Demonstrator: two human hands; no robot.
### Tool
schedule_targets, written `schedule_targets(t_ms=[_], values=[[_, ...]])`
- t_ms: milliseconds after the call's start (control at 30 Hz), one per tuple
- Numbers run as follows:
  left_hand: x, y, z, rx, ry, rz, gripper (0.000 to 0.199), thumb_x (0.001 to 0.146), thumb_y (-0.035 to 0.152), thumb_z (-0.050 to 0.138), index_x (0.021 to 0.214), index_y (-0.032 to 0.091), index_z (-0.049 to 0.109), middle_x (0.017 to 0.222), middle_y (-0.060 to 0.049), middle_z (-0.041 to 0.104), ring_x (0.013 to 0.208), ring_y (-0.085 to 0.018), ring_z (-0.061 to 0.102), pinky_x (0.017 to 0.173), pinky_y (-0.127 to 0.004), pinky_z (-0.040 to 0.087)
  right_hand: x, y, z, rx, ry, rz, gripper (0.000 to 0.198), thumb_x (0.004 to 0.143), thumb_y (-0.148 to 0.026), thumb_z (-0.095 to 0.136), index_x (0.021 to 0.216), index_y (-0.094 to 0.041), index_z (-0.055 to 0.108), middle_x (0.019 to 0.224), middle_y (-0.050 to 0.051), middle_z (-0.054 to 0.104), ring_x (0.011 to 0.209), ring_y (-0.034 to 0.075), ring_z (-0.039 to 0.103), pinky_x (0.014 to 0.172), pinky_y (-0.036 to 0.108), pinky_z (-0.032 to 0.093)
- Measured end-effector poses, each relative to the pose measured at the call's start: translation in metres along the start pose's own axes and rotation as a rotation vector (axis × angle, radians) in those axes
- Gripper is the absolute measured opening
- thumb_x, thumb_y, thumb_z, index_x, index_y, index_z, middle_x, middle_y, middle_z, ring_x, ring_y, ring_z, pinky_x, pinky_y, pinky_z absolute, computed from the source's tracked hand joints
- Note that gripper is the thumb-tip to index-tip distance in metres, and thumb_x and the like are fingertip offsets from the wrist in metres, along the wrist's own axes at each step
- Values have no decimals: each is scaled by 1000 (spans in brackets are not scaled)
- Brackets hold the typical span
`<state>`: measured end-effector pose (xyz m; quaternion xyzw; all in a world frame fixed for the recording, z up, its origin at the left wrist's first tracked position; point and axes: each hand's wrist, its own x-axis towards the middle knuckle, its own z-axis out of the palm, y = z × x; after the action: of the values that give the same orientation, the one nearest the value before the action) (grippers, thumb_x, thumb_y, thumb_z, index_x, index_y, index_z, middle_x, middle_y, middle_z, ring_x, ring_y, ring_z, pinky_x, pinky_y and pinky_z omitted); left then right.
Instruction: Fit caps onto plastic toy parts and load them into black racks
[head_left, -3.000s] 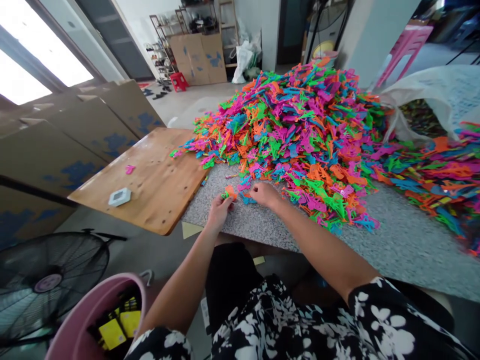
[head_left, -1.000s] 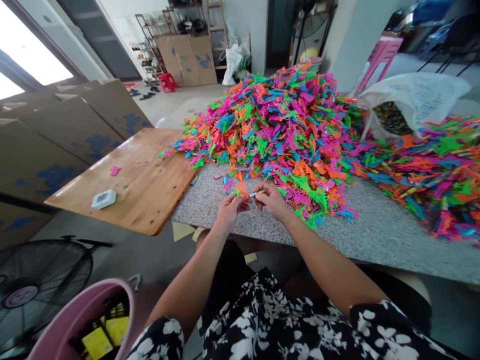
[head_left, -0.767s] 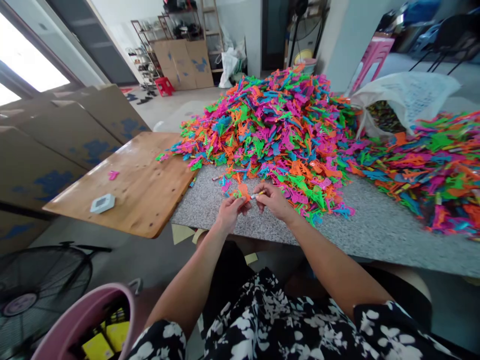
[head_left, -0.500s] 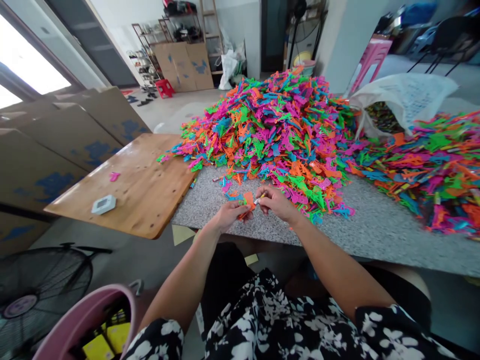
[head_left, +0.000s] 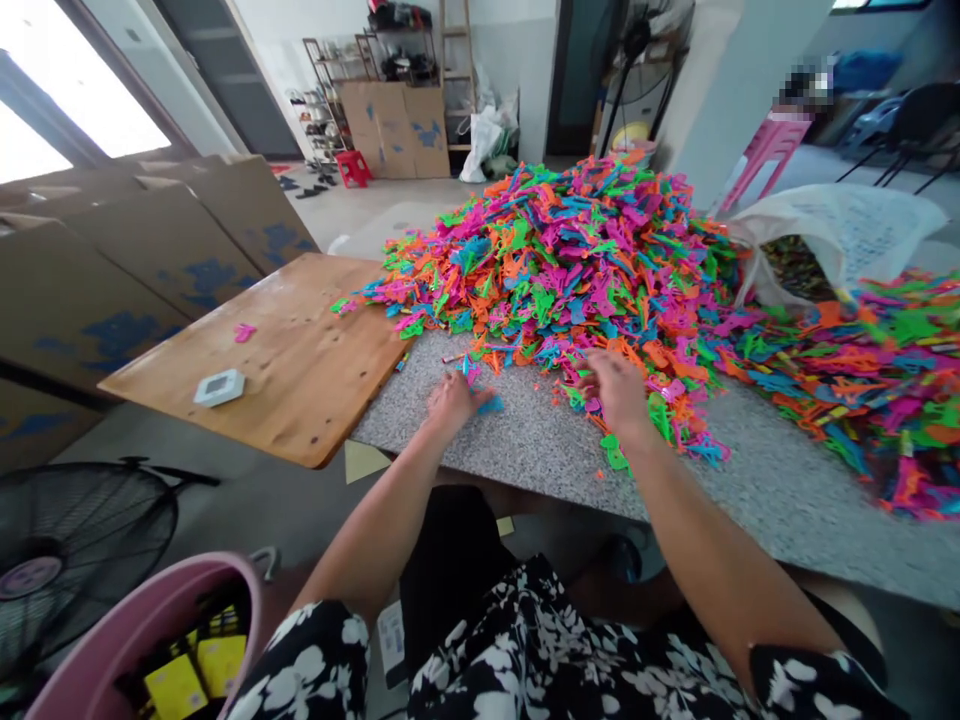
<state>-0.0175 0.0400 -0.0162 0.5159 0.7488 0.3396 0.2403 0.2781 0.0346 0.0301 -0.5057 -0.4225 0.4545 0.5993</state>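
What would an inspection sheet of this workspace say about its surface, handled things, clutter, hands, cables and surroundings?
Surface: speckled grey tabletop, with a wooden board along its left end.
Handled things: large pile of plastic pieces in pink, orange, green and blue; a blue piece nearer the edge.
Clutter: white device and pink piece on the wooden board.
Hands: left hand at the blue piece, grip unclear; right hand at the pile's near side, grip unclear.
Cables: nothing seen.
Surroundings: pink bin holding yellow items, black fan, cardboard boxes.
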Motion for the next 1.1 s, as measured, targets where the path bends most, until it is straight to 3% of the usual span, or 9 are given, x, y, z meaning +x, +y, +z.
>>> schedule_targets(t_ms=[100,267,333,433,600,700,767,900,1100], values=[[-14,-4,6,8,-45,81,57,54,60,97,83,24,63,107,-14,71,117,-40,65,98,-41,45,12,26,64,-385,-279,13,18,89,-32,65,101,-19,72,90,5,76,63,16,68,52,25,51],[-33,-23,-2,14,-79,182,45,73,45,90,110,27,72,88,-7,70,92,-30,68,87,-38,48,43,51,173,-953,-636,-402,18,96,-15,61,106,-18,75,125,10,72,110,22,67,95,30,51],[-37,-32,-11,-72,-81,153,47,76,39,88,119,28,72,81,-2,69,78,-24,66,80,-34,49,48,57,204,-1066,-722,-427,17,94,-14,65,108,-17,75,133,11,67,109,22,66,96,31,50],[-40,-44,-27,-303,-117,78,46,75,39,88,117,26,75,79,0,70,66,-18,61,67,-30,48,50,67,229,-1127,-762,-378,10,88,-10,70,95,-16,74,125,13,69,105,25,67,94,34,50],[-38,-52,-40,-760,-190,-137,54,66,49,94,106,19,72,80,-3,74,65,-16,65,58,-26,51,52,73,218,-1076,-664,-341,8,93,-19,64,96,-18,71,122,16,69,110,29,67,97,38,51],[-36,-50,-41,-961,-112,-211,57,60,49,98,97,19,66,81,-2,74,67,-15,67,58,-25,54,40,67,190,-744,-506,-229,8,94,-27,61,97,-20,65,103,9,73,97,23,69,89,35,54],[-35,-45,-39,-1081,-116,-246,58,58,49,99,91,20,62,81,0,73,66,-15,68,59,-26,56,19,62,166,-467,-498,-109,11,94,-33,60,95,-22,61,88,4,73,80,20,68,75,31,55],[-38,-24,-28,-1174,-174,-259,59,59,50,98,89,21,57,79,2,71,64,-14,69,58,-27,58,-39,55,119,-154,-587,84,22,90,-44,67,95,-23,60,74,-1,70,54,14,56,51,25,45],[-55,16,-4,-1152,-173,-124,54,69,53,93,90,21,54,79,4,69,66,-12,68,61,-26,58,-81,54,84,-81,-538,108,21,89,-43,71,91,-24,65,69,-3,61,50,12,46,45,24,37]])
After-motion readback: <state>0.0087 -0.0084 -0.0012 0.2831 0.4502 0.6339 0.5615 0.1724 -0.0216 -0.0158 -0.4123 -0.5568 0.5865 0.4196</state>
